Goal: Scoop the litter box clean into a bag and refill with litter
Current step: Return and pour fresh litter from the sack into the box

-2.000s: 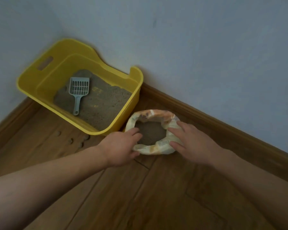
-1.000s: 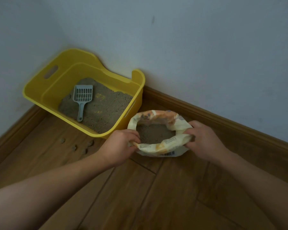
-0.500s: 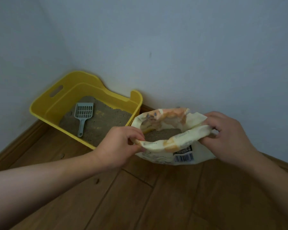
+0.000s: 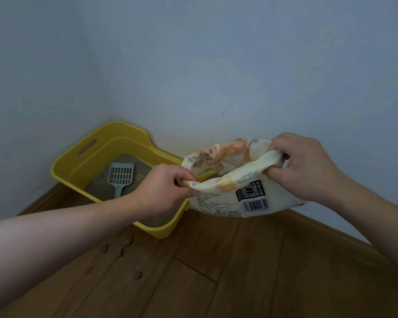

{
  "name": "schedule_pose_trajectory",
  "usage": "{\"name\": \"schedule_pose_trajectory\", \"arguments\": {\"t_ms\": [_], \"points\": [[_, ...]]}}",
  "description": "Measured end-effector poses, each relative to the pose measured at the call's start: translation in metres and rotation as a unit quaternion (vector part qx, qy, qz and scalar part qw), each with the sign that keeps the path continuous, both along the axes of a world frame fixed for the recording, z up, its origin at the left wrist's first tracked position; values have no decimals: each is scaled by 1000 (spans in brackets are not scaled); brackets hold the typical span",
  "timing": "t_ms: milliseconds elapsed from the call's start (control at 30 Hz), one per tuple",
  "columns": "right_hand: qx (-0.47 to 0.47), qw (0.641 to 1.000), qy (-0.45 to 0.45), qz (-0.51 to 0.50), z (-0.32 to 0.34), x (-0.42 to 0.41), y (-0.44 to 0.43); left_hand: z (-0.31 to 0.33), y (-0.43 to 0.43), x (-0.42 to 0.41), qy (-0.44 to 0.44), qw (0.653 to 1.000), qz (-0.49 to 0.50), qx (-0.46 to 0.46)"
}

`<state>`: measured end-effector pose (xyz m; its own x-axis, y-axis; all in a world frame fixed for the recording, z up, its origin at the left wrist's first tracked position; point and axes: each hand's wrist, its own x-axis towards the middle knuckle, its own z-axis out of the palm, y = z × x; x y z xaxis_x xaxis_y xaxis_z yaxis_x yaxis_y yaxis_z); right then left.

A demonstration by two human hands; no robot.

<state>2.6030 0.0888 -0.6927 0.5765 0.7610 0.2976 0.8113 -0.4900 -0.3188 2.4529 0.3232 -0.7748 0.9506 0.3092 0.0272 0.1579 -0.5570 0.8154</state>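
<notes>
Crinkled cream litter bag (image 4: 230,191) pinched by left hand (image 4: 163,191) and right hand (image 4: 308,166), beside yellow plastic box (image 4: 124,143).

Litter box (image 4: 78,157) in the corner, against both walls; scoop (image 4: 120,177) lying on the litter inside. Bag (image 4: 230,193) just right of the box, clear of the floor (image 4: 239,271), left hand (image 4: 161,191) and right hand (image 4: 306,166) at its rim. Scattered pellets (image 4: 124,246) before the box.

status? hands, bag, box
Left hand and right hand grip litter bag rim, bag off floor. Scoop lies in yellow litter box. Pour path clear.
</notes>
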Motion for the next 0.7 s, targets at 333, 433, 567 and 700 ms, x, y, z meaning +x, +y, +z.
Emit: {"name": "schedule_pose_trajectory", "arguments": {"t_ms": [333,433,567,700], "points": [[-42,999,-6,15,1,-13,72,-36,43,-19,-10,998,31,-51],[-29,999,16,21,0,-16,87,-43,52,-22,-3,996,45,-74],[-28,998,42,37,-1,-22,108,-50,65,-26,11,994,44,-102],[-4,997,66,34,-3,-24,131,-56,74,-30,16,991,55,-122]]}}
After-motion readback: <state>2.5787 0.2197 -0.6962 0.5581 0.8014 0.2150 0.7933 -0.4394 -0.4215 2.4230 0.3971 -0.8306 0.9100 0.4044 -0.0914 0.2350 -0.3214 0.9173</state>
